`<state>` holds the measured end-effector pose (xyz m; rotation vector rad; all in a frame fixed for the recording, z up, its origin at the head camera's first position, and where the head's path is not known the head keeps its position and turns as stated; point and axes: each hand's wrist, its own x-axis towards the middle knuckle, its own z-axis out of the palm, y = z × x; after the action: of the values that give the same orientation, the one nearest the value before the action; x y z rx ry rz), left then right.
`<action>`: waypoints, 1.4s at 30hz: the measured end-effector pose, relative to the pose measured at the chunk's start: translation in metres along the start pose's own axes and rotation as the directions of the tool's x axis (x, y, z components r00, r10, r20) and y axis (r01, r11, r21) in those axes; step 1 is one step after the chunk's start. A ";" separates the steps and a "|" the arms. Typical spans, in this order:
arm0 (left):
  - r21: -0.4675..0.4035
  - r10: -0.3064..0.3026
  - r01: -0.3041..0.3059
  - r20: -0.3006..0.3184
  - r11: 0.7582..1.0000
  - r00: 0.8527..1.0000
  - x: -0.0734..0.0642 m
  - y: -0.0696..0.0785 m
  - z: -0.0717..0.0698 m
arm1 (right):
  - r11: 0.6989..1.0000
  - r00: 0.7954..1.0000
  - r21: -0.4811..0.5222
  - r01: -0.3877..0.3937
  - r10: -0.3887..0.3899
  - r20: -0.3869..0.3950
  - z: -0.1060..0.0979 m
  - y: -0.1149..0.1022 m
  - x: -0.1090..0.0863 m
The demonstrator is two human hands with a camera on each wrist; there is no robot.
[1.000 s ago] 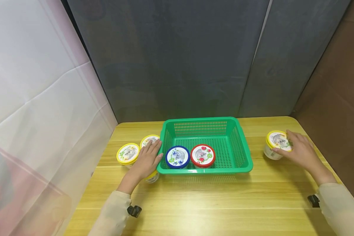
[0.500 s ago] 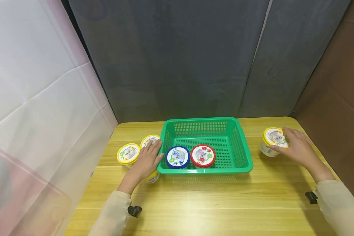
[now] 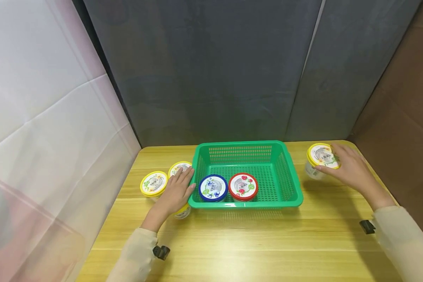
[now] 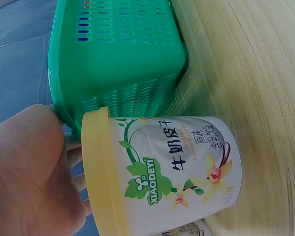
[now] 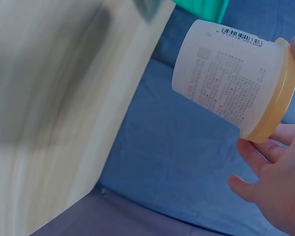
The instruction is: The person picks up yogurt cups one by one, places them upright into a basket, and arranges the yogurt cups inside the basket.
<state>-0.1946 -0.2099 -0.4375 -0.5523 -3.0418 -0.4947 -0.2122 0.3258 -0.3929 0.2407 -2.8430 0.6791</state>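
Note:
My right hand [image 3: 350, 170] grips a white tub with a yellow lid [image 3: 319, 156] by its lid, thumb on one side and fingers on the other. In the right wrist view this tub [image 5: 226, 78] hangs above the table, its barcode side showing. My left hand [image 3: 174, 194] lies with straight fingers over the yellow-lidded tubs and against the left rim of the green basket [image 3: 292, 203]. Around it stand a left tub [image 3: 153, 183], a back tub [image 3: 178, 167] and a front tub [image 3: 184, 212], the last two partly hidden by the hand.
Inside the basket, a blue-lidded tub [image 3: 213, 188] and a red-lidded tub [image 3: 243, 187] stand side by side near its front wall. The wooden table [image 3: 261, 243] ends at a dark back panel [image 3: 215, 78]. A brown panel [image 3: 402, 98] rises at the right, a pale sheet [image 3: 56, 117] at the left.
My right hand has moved left and toward the back with the yellow-lidded tub, which has risen. My left hand, the basket and the other tubs stay where they were.

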 end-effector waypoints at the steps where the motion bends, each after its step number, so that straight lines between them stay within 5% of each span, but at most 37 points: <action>1: -0.002 -0.001 0.001 0.001 1.000 1.000 0.000 0.000 0.000 | 1.000 1.000 0.000 0.001 -0.001 -0.001 -0.001 -0.003 0.002; 12: -0.002 0.004 -0.004 -0.007 1.000 1.000 -0.002 0.002 -0.003 | 0.999 1.000 0.045 0.026 -0.027 0.005 -0.006 -0.036 0.016; 27: -0.001 0.004 -0.004 -0.003 1.000 1.000 -0.002 0.003 -0.003 | 0.994 0.993 0.050 0.100 -0.102 0.050 0.014 -0.073 0.035; 42: -0.013 0.008 -0.008 -0.013 1.000 1.000 -0.003 0.003 -0.003 | 0.973 0.969 0.060 0.223 -0.228 0.092 0.052 -0.081 0.024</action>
<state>-0.1910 -0.2088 -0.4336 -0.5593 -3.0251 -0.5156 -0.2272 0.2278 -0.3976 0.6119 -2.8312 0.7065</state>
